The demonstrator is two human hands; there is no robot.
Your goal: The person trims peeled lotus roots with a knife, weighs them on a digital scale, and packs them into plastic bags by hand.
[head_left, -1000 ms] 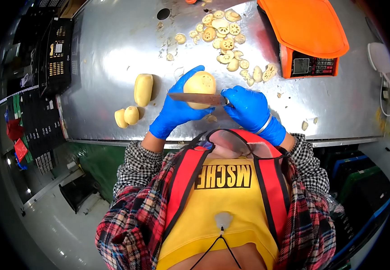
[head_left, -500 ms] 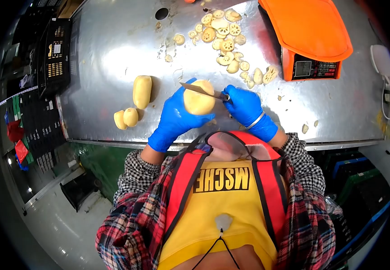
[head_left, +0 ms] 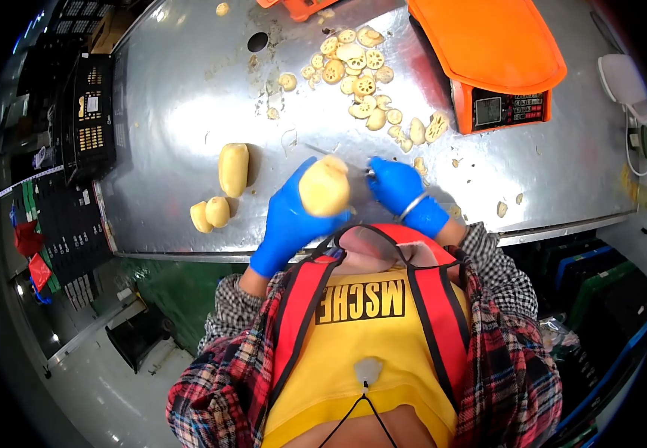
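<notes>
My left hand (head_left: 291, 218), in a blue glove, is wrapped around a thick peeled lotus root (head_left: 324, 188) near the table's front edge. In my right hand (head_left: 402, 192), also gloved in blue, is a knife (head_left: 360, 169) gripped by its handle. Its thin blade points left, at the far side of the root; motion blur hides whether they touch. To the left lie a long lotus root (head_left: 233, 170) and a short, two-lobed piece (head_left: 217, 212). Beyond my hands, lotus root slices (head_left: 365, 85) are scattered in a loose heap.
The steel table (head_left: 166, 175) has a round hole (head_left: 257, 42) and small scraps on it. An orange digital scale (head_left: 491, 45) stands at the back right. A black crate (head_left: 90, 119) is beyond the left edge, and another orange object (head_left: 302, 7) sits at the top.
The lotus root and both hands have come slightly nearer my body. The blade, earlier across the top of the root, now shows at its far side. The view has shifted a little.
</notes>
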